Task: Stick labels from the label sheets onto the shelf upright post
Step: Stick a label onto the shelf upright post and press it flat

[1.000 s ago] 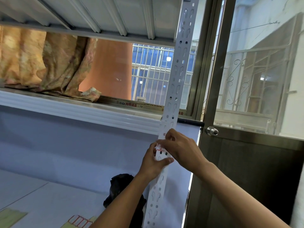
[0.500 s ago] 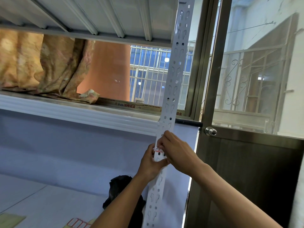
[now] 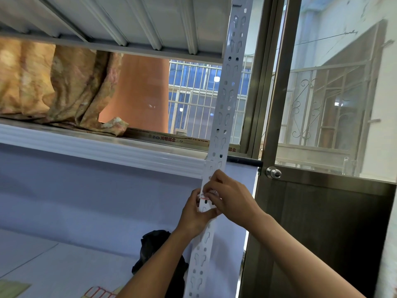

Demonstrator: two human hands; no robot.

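The white slotted shelf upright post (image 3: 227, 100) runs from the top of the view down to the bottom centre. A small white label with a red border (image 3: 204, 197) sits on the post between my hands. My left hand (image 3: 194, 216) grips the post from the left, its thumb across the front below the label. From the right, my right hand (image 3: 229, 196) presses its fingertips on the label. A label sheet with red-bordered labels (image 3: 100, 293) lies on the lower shelf at the bottom edge.
A patterned orange cloth (image 3: 53, 87) lies on the upper shelf (image 3: 96, 145). A black bag (image 3: 156, 254) sits on the lower shelf behind the post. A metal-framed glass door (image 3: 322, 190) with a round knob (image 3: 273, 172) stands right of the post.
Both hands have stayed on the label at the same spot on the post; the right fingers have shifted slightly over it. The camera has tilted a little.
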